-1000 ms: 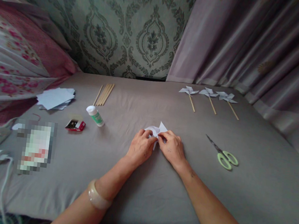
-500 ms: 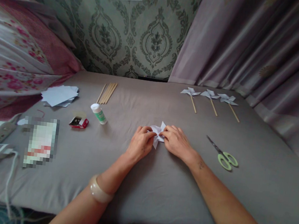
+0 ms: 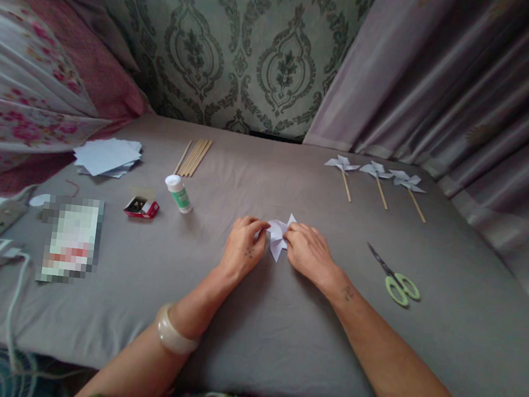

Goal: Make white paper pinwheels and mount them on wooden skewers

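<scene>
The paper pinwheel (image 3: 277, 246) sits well in from the front edge of the cloth-covered bench (image 3: 287, 335), with wide room between it and the scissors (image 3: 390, 273) on the right and the glue stick (image 3: 180, 196) on the left. Both forearms angle inward over that edge. The right hand (image 3: 309, 248) pinches the pinwheel's right side; the left hand (image 3: 243, 247) has thumb and forefinger at its left tip, whether gripping I can't tell.
</scene>
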Action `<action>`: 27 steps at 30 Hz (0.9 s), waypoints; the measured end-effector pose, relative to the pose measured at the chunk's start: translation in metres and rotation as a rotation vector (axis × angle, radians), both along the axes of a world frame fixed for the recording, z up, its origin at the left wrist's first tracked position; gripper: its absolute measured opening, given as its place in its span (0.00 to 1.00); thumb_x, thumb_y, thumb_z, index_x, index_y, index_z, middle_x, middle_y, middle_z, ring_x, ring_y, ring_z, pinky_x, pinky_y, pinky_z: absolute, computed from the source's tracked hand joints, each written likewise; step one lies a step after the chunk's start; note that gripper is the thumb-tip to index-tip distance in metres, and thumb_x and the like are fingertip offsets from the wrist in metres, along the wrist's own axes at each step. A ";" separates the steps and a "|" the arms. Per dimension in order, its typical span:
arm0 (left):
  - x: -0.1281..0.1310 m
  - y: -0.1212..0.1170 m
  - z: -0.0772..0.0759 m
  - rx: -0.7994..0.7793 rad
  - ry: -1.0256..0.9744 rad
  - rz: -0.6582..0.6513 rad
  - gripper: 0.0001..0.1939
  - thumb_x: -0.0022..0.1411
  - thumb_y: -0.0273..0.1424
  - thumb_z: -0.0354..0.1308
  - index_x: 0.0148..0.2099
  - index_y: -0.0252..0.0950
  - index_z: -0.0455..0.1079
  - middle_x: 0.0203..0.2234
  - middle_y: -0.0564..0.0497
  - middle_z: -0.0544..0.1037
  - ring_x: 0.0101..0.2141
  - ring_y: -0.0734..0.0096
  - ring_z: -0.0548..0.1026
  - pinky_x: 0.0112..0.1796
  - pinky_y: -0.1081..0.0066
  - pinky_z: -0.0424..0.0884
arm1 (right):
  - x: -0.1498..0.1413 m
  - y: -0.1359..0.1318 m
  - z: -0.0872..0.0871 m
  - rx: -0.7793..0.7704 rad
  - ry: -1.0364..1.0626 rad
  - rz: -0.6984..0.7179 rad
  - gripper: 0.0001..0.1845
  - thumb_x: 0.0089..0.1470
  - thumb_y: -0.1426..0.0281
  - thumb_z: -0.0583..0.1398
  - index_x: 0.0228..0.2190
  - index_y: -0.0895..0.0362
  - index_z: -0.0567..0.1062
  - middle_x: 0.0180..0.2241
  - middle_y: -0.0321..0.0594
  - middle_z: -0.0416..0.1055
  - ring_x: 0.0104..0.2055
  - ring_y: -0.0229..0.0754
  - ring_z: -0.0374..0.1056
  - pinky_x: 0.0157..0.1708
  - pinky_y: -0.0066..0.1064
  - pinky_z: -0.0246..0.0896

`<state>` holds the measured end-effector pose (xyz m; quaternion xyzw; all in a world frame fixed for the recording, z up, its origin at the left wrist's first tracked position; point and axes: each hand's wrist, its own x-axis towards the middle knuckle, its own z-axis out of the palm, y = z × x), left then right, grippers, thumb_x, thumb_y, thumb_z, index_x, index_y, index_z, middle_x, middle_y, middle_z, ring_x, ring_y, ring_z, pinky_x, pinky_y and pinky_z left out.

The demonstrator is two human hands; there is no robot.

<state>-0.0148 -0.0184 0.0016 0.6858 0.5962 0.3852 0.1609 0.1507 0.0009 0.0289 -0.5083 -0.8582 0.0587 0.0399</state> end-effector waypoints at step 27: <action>0.008 -0.013 0.024 -0.404 0.252 0.039 0.17 0.62 0.41 0.52 0.32 0.35 0.75 0.30 0.44 0.80 0.34 0.63 0.76 0.31 0.70 0.64 | 0.047 0.020 -0.024 -0.056 0.565 -0.389 0.16 0.52 0.76 0.54 0.39 0.59 0.80 0.38 0.43 0.79 0.38 0.41 0.74 0.42 0.29 0.65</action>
